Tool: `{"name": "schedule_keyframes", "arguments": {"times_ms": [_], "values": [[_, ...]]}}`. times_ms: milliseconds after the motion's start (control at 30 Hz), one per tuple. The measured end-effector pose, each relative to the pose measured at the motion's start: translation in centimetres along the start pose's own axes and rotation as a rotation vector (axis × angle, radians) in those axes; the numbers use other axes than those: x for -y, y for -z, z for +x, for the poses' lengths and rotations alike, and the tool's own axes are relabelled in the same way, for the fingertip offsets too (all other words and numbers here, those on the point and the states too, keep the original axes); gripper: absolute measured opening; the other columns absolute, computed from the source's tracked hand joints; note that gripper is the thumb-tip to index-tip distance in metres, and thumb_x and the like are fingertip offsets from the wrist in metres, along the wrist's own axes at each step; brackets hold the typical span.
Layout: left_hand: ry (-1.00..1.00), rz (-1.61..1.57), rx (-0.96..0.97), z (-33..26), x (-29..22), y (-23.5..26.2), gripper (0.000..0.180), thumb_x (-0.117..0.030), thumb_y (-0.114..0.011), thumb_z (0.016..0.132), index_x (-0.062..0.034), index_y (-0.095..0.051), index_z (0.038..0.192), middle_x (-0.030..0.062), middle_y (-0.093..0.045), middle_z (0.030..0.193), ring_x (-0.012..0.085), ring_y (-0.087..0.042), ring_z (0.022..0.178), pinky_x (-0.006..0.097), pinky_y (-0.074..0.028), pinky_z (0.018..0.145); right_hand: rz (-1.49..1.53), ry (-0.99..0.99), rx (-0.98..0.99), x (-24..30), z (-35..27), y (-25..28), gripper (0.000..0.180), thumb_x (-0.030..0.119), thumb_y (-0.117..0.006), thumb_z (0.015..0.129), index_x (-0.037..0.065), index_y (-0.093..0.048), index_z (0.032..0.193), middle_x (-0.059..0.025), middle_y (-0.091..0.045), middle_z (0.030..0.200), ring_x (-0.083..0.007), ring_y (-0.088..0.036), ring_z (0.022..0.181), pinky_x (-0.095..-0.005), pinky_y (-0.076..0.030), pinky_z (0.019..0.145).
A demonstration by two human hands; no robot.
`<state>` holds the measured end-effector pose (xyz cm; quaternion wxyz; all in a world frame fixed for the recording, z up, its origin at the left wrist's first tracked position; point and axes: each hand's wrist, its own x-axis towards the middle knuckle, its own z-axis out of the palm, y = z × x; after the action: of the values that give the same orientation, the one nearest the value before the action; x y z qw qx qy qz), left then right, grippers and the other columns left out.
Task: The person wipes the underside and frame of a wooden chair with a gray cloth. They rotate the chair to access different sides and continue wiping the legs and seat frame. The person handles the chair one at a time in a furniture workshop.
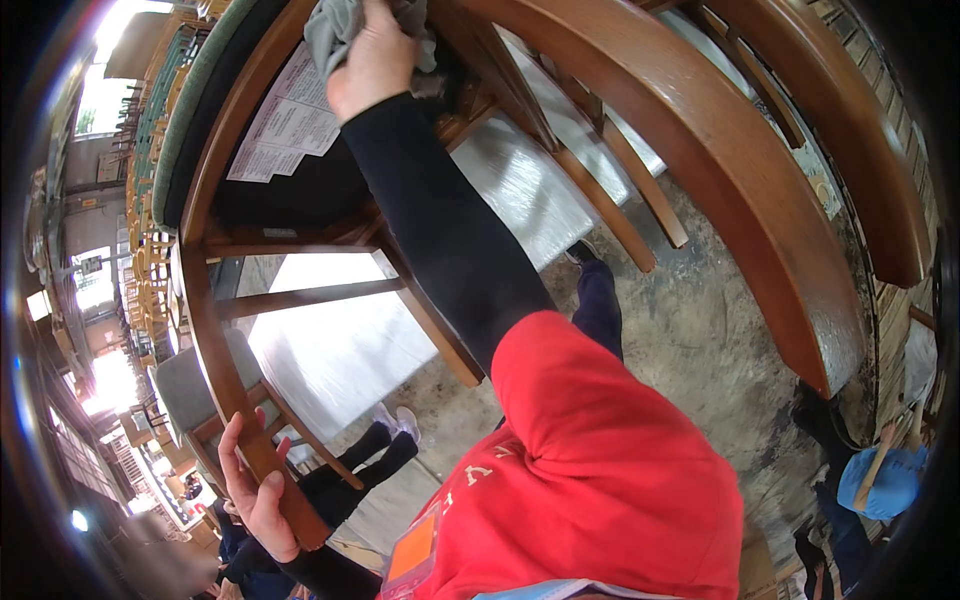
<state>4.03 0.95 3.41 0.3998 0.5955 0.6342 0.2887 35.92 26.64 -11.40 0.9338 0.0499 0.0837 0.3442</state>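
Note:
A wooden chair [300, 240] is tipped over in front of me, showing the black underside of its seat with a white paper label [290, 125]. My right hand [372, 60] reaches up on a black-sleeved arm and presses a grey cloth [330, 25] against the chair frame near the seat. At the lower left, my left hand [255, 495] is closed around one wooden chair leg [215, 350]. The chair's curved backrest rails [740, 190] sweep across the right side. My red shirt fills the bottom centre.
The floor is worn concrete [700, 340] with pale sheets [340, 350] lying on it. Another person's legs in dark trousers and white shoes [395, 420] stand below the chair. A person in a blue cap [880, 480] is at the lower right. More chairs line the far left.

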Motion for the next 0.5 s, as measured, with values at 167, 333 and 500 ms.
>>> {"name": "schedule_keyframes", "arguments": {"times_ms": [167,333,500], "values": [[-0.016,0.003,0.022,0.4,-0.4,0.0,0.079,-0.004,-0.052,0.069,-0.0033,-0.047,0.148,0.0200,-0.049,0.148,0.0292,-0.044,0.143,0.045,-0.042,0.113,-1.076,-0.201,0.091,-1.3,-1.7,3.3,0.060,0.028,-0.085,0.086,-0.002,-0.055,0.128,-0.0091,-0.070,0.102,-0.0226,-0.065,0.100,-0.0403,-0.050,0.097],[-0.004,-0.048,0.039,-0.5,0.0,0.8,0.078,0.001,-0.049,0.069,-0.0038,-0.049,0.147,0.0179,-0.048,0.149,0.0270,-0.044,0.143,0.044,-0.042,0.113,-0.030,-0.237,-0.113,1.9,-1.1,2.4,0.036,0.037,-0.064,0.102,0.006,-0.066,0.120,-0.0070,-0.071,0.108,-0.0214,-0.068,0.101,-0.0377,-0.055,0.088],[-0.002,-0.042,0.006,0.4,-0.1,0.8,0.076,0.001,-0.049,0.068,-0.0049,-0.053,0.144,0.0155,-0.046,0.152,0.0270,-0.043,0.144,0.042,-0.041,0.113,-0.441,-0.139,0.031,-1.6,-2.6,0.0,0.025,0.019,-0.072,0.097,0.006,-0.066,0.117,-0.0015,-0.068,0.106,-0.0144,-0.066,0.093,-0.0328,-0.055,0.082]]}}
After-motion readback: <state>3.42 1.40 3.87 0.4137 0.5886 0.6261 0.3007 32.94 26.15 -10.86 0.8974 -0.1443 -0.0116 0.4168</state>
